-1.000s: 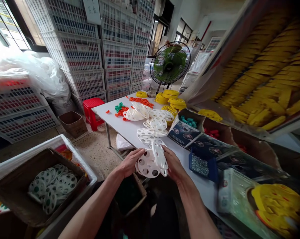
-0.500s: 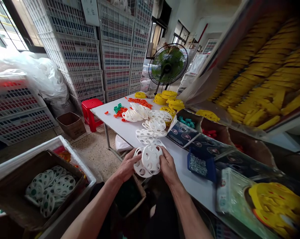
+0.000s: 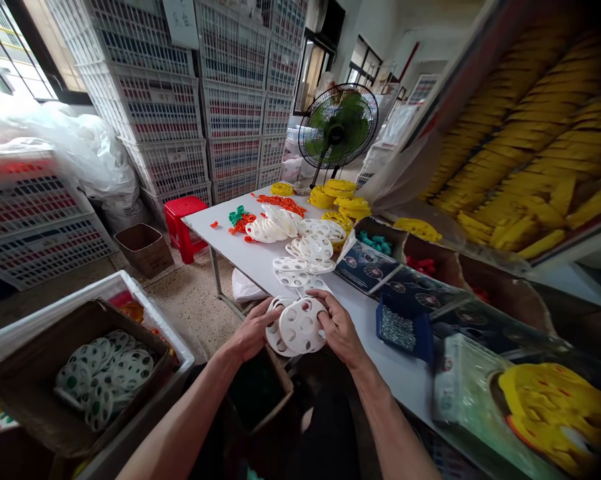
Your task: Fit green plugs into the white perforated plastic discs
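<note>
Between my two hands, over the near edge of the table, are white round plastic discs [image 3: 300, 328] with holes in them. My left hand [image 3: 254, 330] has its fingers closed on the left side of the discs, thumb on top. On the right rim, my right hand [image 3: 339, 327] pinches the front disc between thumb and fingers. The discs overlap, and I cannot tell how many there are. Just beyond my hands lies a heap of similar white discs [image 3: 313, 248] on the white table [image 3: 250, 267].
Orange pieces [image 3: 280, 203], green pieces [image 3: 237, 215] and yellow rings [image 3: 338, 190] lie farther back. At right are a blue tray of screws [image 3: 399, 330] and divided cardboard boxes [image 3: 375, 273]. A cardboard box of discs [image 3: 25, 407] stands lower left; a fan [image 3: 336, 133] is behind.
The front disc has moved slightly down and tilted, now lying flatter over the others. My right fingers have shifted upward along its rim.
</note>
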The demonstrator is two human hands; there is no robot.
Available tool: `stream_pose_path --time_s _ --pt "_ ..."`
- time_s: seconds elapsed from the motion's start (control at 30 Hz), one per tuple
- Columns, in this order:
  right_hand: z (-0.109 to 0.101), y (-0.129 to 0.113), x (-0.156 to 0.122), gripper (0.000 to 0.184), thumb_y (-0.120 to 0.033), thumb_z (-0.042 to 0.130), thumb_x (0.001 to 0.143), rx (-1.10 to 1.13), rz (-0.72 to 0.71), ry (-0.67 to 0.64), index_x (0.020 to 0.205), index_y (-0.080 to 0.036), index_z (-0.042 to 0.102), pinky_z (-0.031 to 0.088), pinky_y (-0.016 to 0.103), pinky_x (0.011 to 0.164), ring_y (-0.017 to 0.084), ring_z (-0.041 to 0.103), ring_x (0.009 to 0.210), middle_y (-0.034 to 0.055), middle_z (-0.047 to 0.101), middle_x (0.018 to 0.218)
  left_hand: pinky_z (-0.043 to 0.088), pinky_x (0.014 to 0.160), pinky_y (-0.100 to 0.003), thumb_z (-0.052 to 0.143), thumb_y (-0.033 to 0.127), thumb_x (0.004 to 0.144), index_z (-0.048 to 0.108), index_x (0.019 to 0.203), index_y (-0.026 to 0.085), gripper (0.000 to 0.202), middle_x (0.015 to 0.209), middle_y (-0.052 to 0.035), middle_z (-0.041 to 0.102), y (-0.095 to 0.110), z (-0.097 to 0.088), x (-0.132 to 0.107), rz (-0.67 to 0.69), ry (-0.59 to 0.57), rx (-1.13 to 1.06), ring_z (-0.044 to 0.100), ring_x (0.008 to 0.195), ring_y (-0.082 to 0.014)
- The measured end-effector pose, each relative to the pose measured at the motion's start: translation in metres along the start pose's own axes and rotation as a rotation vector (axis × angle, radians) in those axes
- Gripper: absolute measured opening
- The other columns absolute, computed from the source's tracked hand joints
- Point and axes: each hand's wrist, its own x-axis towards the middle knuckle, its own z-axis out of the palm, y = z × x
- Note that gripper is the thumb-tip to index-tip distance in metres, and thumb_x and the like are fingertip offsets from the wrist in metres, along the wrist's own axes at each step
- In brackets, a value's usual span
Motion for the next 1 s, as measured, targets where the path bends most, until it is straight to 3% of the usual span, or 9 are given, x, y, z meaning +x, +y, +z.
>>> stream_pose_path --time_s 0.1,0.4,0.6,0.77,1.0 --pt "0.001 0.001 0.002 0.042 -0.016 0.043 0.081 -0.071 -0.042 -0.059 0.112 -0.025 0.07 0.047 0.04 0.1 0.024 0.065 0.107 0.0032 0.072 0.114 0.045 0.072 -0.024 0.077 0.039 0.084 0.07 0.119 0.018 0.041 0.095 -0.0048 0.071 0.001 0.0 -0.001 0.001 -0.041 0.011 0.059 0.078 -0.0138" --pt "0.012 0.007 0.006 0.056 -0.005 0.04 0.08 -0.197 -0.309 -0.079 0.116 -0.03 0.074 0.041 0.043 0.111 0.022 0.056 0.123 0.003 0.068 0.122 0.044 0.077 -0.025 0.077 0.034 0.085 0.07 0.122 0.017 0.041 0.1 -0.0067 0.071 -0.003 -0.003 -0.003 -0.033 -0.079 -0.049 0.061 0.084 -0.0149" --pt "0.014 0.01 0.005 0.057 -0.003 0.039 0.079 -0.168 -0.321 -0.059 0.115 -0.03 0.075 0.044 0.043 0.108 0.022 0.059 0.12 0.0028 0.069 0.121 0.045 0.08 -0.026 0.075 0.029 0.085 0.073 0.118 0.018 0.035 0.107 -0.0084 0.073 -0.008 -0.004 -0.007 -0.042 -0.065 -0.167 0.062 0.085 -0.0157" --pt "0.013 0.017 0.001 0.053 -0.005 0.04 0.081 -0.147 -0.332 -0.017 0.113 -0.03 0.075 0.045 0.042 0.106 0.022 0.06 0.117 0.0036 0.069 0.119 0.046 0.085 -0.031 0.072 0.013 0.077 0.067 0.13 0.02 0.054 0.117 -0.0109 0.072 -0.009 -0.006 -0.019 -0.054 -0.14 -0.256 0.065 0.093 -0.0206" --pt "0.014 0.02 -0.007 0.054 -0.004 0.04 0.079 -0.143 -0.298 -0.006 0.112 -0.03 0.074 0.045 0.041 0.107 0.022 0.06 0.12 0.0024 0.069 0.121 0.046 0.088 -0.032 0.071 0.014 0.077 0.068 0.129 0.018 0.052 0.123 -0.0127 0.07 -0.015 -0.005 -0.026 -0.06 -0.142 -0.319 0.064 0.098 -0.0219"
